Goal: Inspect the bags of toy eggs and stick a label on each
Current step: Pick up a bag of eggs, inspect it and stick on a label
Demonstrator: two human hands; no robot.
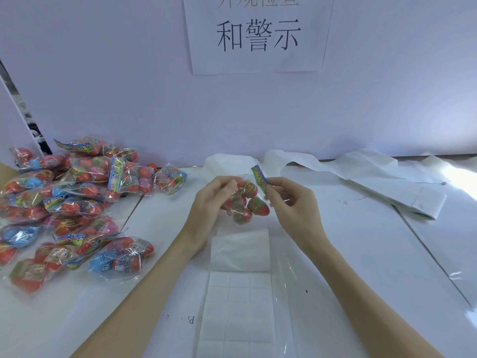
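Both hands hold one clear bag of toy eggs [247, 201] up above the table's middle. My left hand [210, 202] pinches the bag's left side. My right hand [291, 202] grips its right side, beside the colourful header card [260, 178]. Red and green eggs show through the plastic. A sheet of white rectangular labels [238, 306] lies flat on the table right below the hands, its top part bare backing paper. A large pile of egg bags [74, 202] covers the table's left side.
Used white backing sheets [402, 187] lie crumpled and stacked at the back right. A white wall with a printed paper sign [258, 34] stands behind the table [361, 254]. A clear plastic film covers the table surface.
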